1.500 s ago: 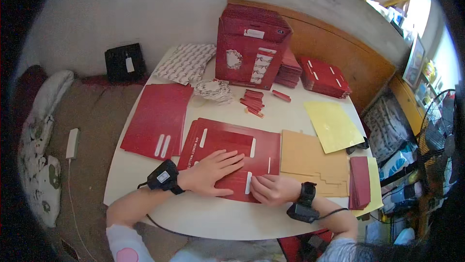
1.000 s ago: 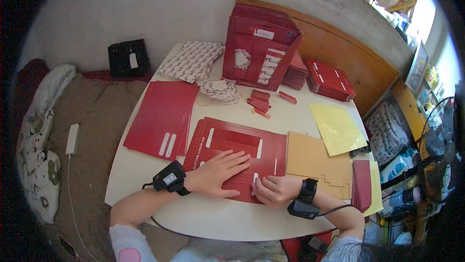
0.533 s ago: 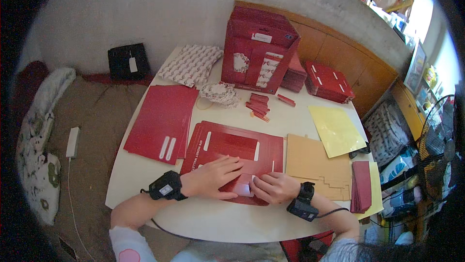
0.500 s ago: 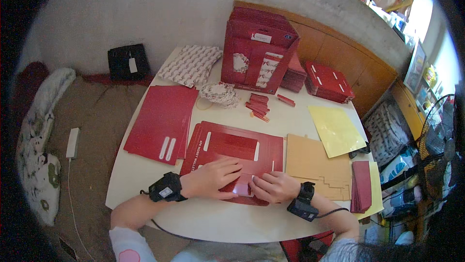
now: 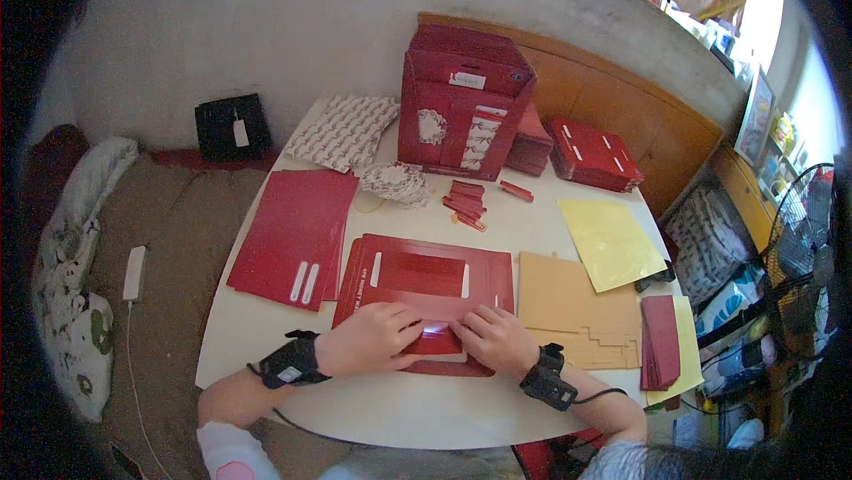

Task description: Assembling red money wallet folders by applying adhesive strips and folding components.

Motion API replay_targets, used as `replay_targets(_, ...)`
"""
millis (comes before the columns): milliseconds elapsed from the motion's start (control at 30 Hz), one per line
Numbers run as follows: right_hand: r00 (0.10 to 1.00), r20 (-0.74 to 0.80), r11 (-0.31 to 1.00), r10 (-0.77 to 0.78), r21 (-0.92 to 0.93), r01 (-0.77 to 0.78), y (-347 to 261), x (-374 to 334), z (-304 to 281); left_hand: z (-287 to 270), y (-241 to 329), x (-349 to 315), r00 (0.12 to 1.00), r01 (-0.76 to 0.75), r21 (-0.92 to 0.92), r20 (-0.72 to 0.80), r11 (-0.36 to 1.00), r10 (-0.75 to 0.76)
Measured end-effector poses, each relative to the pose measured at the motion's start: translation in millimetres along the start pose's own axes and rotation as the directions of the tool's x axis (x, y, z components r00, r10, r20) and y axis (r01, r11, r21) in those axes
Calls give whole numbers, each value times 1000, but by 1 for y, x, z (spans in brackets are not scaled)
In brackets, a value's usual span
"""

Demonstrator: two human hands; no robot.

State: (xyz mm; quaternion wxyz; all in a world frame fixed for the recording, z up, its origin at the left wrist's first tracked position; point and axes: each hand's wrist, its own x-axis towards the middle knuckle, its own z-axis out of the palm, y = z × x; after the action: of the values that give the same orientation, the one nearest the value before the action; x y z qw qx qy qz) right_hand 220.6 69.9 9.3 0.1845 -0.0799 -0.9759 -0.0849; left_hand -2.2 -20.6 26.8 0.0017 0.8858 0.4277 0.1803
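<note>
A flat dark red printed card sheet (image 5: 493,280) with white-edged slots lies on the table in front of me, apparently atop others. Over its near half, a glossy, pinkish strip (image 5: 437,310) stretches between my hands and catches bright glare. My left hand (image 5: 371,340) pinches its left end, thumb low and fingers curled. At the right end, my right hand (image 5: 495,338) has its fingertips closed on it, knuckles up. Whether the strip is loose film or part of the card cannot be told. Black devices with cables are strapped round both wrists.
Red card sheets (image 5: 288,223) lie left on the white table (image 5: 355,409). Brown cardboard (image 5: 568,294), yellow sheets (image 5: 612,240) and narrow red pieces (image 5: 658,338) are right. Behind are a tall red box (image 5: 457,116), a red stack (image 5: 595,152), small red strips (image 5: 465,200) and patterned paper (image 5: 342,129).
Both hands have moved slightly away from me over the card. The pinkish strip is now raised and stretched between the fingertips, where earlier the left hand lay flatter. The view has tilted a little.
</note>
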Motion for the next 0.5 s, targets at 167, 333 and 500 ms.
replay_targets(167,997,-44,997,57,61,-54,-1,-1,4,-13,-9,-11,998,7,-41,63,999,-4)
replay_targets(333,993,-85,992,83,99,-74,0,0,8,-11,-19,-15,999,32,-26,34,999,-31)
replay_targets(500,990,-110,989,86,128,-72,-1,2,3,0,-33,-21,1000,-3,-17,-28,1000,2)
